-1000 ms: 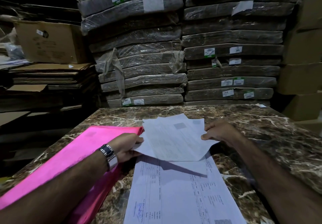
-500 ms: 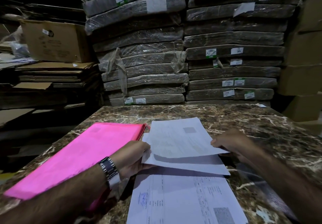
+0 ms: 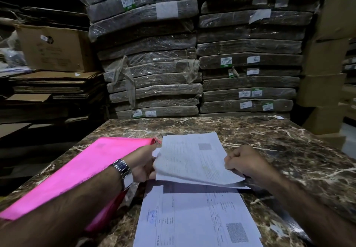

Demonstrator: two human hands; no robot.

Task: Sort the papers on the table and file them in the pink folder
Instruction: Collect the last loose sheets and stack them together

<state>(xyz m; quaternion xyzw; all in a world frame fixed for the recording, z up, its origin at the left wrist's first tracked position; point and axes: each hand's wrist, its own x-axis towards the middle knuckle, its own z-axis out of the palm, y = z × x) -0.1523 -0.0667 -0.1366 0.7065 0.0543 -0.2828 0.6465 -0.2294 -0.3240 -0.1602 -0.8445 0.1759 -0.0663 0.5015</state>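
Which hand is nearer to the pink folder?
Left. The left hand grips the papers just beside the pink folder; the right hand holds their opposite edge, farther away.

One head-worn wide-angle view looks forward and down, close above the left hand point(image 3: 143, 165) and right hand point(image 3: 248, 163) at the surface point(image 3: 269, 137) — facing dim wrapped stacks point(image 3: 154, 77), seemingly just beyond.

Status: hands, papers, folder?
Left hand and right hand each grip the stack of white printed sheets. Flat pink folder lies left of it. One long white printed sheet lies on brown marble table.
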